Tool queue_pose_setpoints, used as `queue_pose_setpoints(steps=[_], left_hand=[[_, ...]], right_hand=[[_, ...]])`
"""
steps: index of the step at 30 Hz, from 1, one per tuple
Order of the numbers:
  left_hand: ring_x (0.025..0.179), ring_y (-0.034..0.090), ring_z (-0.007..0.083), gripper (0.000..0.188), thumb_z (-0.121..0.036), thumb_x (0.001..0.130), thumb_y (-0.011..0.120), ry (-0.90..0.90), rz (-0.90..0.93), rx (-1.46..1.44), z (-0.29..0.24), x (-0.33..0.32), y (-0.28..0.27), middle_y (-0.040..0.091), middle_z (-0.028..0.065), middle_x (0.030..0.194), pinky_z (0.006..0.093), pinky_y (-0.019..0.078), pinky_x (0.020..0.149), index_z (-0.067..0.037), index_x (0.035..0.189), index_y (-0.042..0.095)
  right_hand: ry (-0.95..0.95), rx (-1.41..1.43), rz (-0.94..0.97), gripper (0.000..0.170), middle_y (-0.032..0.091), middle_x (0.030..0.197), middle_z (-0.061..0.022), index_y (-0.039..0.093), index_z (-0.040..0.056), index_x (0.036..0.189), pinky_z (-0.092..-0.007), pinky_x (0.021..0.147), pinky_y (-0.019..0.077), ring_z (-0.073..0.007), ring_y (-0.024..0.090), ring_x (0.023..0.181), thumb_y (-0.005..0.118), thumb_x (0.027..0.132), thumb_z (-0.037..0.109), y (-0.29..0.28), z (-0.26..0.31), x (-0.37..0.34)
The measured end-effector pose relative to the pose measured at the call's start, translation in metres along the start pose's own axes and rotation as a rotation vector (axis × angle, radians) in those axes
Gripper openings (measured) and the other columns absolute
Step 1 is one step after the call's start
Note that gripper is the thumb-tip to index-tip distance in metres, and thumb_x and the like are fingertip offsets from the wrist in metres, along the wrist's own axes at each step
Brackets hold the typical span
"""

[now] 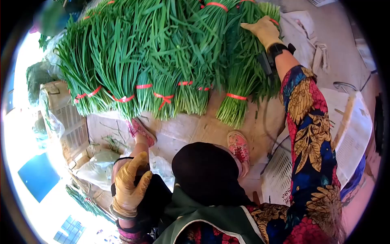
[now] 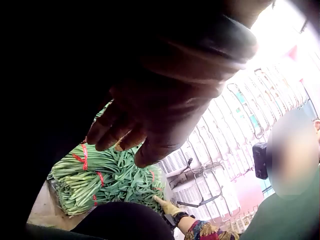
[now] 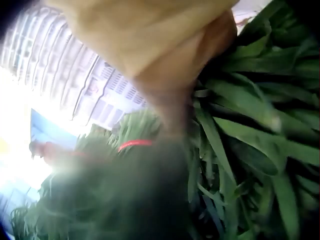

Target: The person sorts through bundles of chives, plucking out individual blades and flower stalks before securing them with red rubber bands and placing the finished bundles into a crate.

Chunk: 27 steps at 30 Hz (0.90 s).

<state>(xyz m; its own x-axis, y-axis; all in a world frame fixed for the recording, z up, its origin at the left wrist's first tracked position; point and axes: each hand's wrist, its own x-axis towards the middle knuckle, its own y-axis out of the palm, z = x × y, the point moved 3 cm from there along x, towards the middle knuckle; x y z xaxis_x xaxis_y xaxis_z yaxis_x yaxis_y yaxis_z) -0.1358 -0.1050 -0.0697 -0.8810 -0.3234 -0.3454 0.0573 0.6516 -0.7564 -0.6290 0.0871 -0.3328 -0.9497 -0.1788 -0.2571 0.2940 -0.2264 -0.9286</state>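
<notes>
Gloved in pale yellow, my right hand [image 1: 266, 31] reaches out over the far right end of a pile of green leafy bundles [image 1: 174, 44]. Its thumb points left over the leaves, and the other fingers are mostly hidden, so I cannot tell whether they curl round a bundle. In the right wrist view the glove [image 3: 150, 45] overlaps long flat leaves [image 3: 260, 130]. My left hand [image 1: 130, 185], also gloved, hangs near my left knee with loosely bent fingers and nothing in it. Red ties [image 1: 237, 96] bind the bundles near their pale stem ends.
The pile lies on flattened cardboard [image 1: 183, 128] in front of my shoes [image 1: 238, 148]. A plastic crate [image 1: 73, 122] stands at the left beside clear plastic bags [image 1: 95, 168]. White crates [image 1: 280, 175] stand at the right. A pale cloth [image 1: 302, 36] lies beyond my right hand.
</notes>
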Motion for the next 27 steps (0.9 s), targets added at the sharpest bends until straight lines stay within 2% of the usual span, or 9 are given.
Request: queue_pose_setpoints(steps=[3, 7, 8, 10, 12, 14, 19, 21, 27], left_hand=[[0.085, 0.064, 0.0271, 0.049, -0.001, 0.079, 0.074, 0.029, 0.011, -0.006, -0.003, 0.006, -0.006, 0.069, 0.0126, 0.096, 0.0355, 0.0500, 0.078, 0.001, 0.126, 0.062], [0.088, 0.065, 0.0289, 0.051, -0.005, 0.080, 0.075, 0.047, 0.035, -0.029, -0.004, 0.007, -0.010, 0.069, 0.0149, 0.101, 0.0360, 0.0502, 0.079, 0.002, 0.128, 0.060], [0.088, 0.065, 0.0297, 0.051, -0.006, 0.080, 0.075, 0.067, 0.045, -0.013, -0.005, 0.007, -0.011, 0.068, 0.0152, 0.101, 0.0360, 0.0501, 0.079, 0.002, 0.128, 0.060], [0.087, 0.065, 0.0315, 0.052, -0.008, 0.080, 0.076, 0.123, 0.048, 0.010, -0.005, 0.007, -0.010, 0.067, 0.0158, 0.099, 0.0368, 0.0500, 0.079, 0.001, 0.129, 0.059], [0.085, 0.064, 0.0332, 0.053, -0.009, 0.080, 0.076, 0.114, 0.075, -0.056, 0.001, 0.002, -0.002, 0.065, 0.0154, 0.098, 0.0396, 0.0499, 0.077, -0.001, 0.130, 0.058], [0.085, 0.063, 0.0333, 0.052, -0.009, 0.080, 0.076, 0.170, 0.053, 0.002, -0.003, 0.000, 0.002, 0.064, 0.0152, 0.097, 0.0402, 0.0497, 0.075, -0.002, 0.129, 0.058], [0.100, 0.065, 0.0306, 0.051, -0.007, 0.081, 0.077, 0.307, -0.126, -0.120, -0.004, 0.002, 0.014, 0.066, 0.0142, 0.113, 0.0359, 0.0512, 0.087, -0.001, 0.127, 0.058], [0.111, 0.061, 0.0191, 0.049, -0.007, 0.090, 0.072, 0.112, -0.112, -0.632, 0.003, 0.009, 0.024, 0.064, 0.0113, 0.125, 0.0319, 0.0483, 0.097, 0.000, 0.134, 0.054], [0.137, 0.040, 0.0363, 0.075, -0.047, 0.101, 0.053, 0.170, 0.005, -1.331, -0.017, 0.055, 0.032, 0.041, 0.0258, 0.148, 0.0457, 0.0326, 0.112, 0.002, 0.151, 0.029]], right_hand=[[-0.198, -0.157, 0.095, 0.070, 0.068, 0.113, -0.0233, 0.058, -0.0034, 0.127, -0.0423, 0.088, 0.0532, -0.0333, 0.068, 0.104, 0.067, 0.084, 0.051, 0.023, -0.005, 0.022], [-0.930, -0.174, -0.113, 0.027, 0.068, 0.109, -0.0147, 0.069, 0.0138, 0.114, -0.0375, 0.094, 0.0482, -0.0300, 0.062, 0.107, 0.060, 0.088, 0.013, 0.039, -0.068, 0.086], [-0.801, 0.104, 0.093, 0.026, 0.067, 0.104, -0.0115, 0.069, 0.0115, 0.114, -0.0346, 0.095, 0.0464, -0.0252, 0.061, 0.107, 0.058, 0.090, 0.015, 0.007, -0.061, 0.060], [-0.730, 0.294, 0.018, 0.030, 0.067, 0.098, -0.0044, 0.070, 0.0038, 0.107, -0.0307, 0.086, 0.0476, -0.0153, 0.062, 0.095, 0.064, 0.092, 0.028, -0.038, -0.051, 0.019], [-0.278, 0.883, 0.451, 0.031, 0.068, 0.082, 0.0018, 0.071, 0.0023, 0.096, -0.0249, 0.068, 0.0503, -0.0091, 0.063, 0.071, 0.069, 0.090, 0.033, -0.065, -0.044, -0.014], [-0.002, 0.803, 0.479, 0.028, 0.070, 0.087, -0.0033, 0.068, 0.0016, 0.104, -0.0280, 0.068, 0.0554, -0.0129, 0.067, 0.075, 0.069, 0.089, 0.025, -0.093, -0.052, -0.034], [-0.084, 0.800, 0.327, 0.043, 0.070, 0.102, -0.0090, 0.058, 0.0035, 0.127, -0.0318, 0.075, 0.0590, -0.0193, 0.070, 0.083, 0.070, 0.086, 0.011, -0.180, -0.029, -0.146], [-0.131, 0.883, 0.362, 0.049, 0.070, 0.106, -0.0085, 0.056, 0.0033, 0.132, -0.0321, 0.078, 0.0581, -0.0177, 0.069, 0.087, 0.069, 0.085, 0.006, -0.208, -0.013, -0.195], [-0.348, 0.942, 0.511, 0.051, 0.069, 0.103, -0.0084, 0.056, 0.0008, 0.132, -0.0274, 0.080, 0.0550, -0.0154, 0.067, 0.085, 0.070, 0.084, 0.010, -0.245, 0.056, -0.309]])
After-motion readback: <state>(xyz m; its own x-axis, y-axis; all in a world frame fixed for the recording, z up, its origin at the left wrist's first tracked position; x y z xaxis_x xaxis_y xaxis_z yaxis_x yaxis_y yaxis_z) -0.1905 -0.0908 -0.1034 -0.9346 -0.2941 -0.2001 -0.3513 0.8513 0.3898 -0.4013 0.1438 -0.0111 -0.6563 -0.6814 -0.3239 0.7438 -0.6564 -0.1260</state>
